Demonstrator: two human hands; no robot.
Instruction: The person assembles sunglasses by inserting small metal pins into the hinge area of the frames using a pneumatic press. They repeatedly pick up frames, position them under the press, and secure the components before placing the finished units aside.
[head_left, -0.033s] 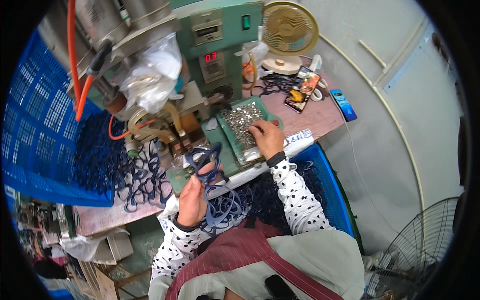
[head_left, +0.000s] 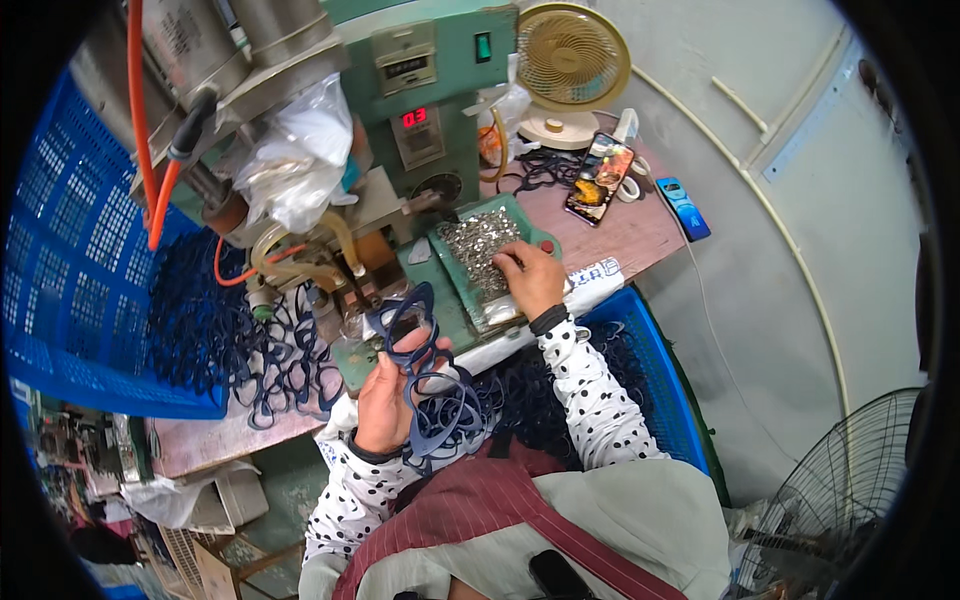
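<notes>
My left hand (head_left: 382, 408) is closed round a bunch of dark blue looped bands (head_left: 447, 420), flexible and flat, with several rings hanging beside the palm and one standing up past the fingertips. That upper ring is close to the metal head of the green press (head_left: 365, 290). My right hand (head_left: 535, 282) reaches over a green tray (head_left: 457, 272) heaped with small shiny metal pieces (head_left: 480, 240). Its thumb and forefinger pinch together at the right side of the heap; whatever is between them is too small to make out.
Blue crates with more dark bands stand at the left (head_left: 90, 240) and under the bench front (head_left: 665, 375). Hoses and a plastic bag (head_left: 300, 150) hang by the press. Two phones (head_left: 600, 178) and a small fan (head_left: 572, 55) sit at the back right; a wire-guarded fan (head_left: 850, 490) is lower right.
The view has shifted very slightly. The upper ring in my left hand has tilted a little, while my right hand stays at the metal pieces.
</notes>
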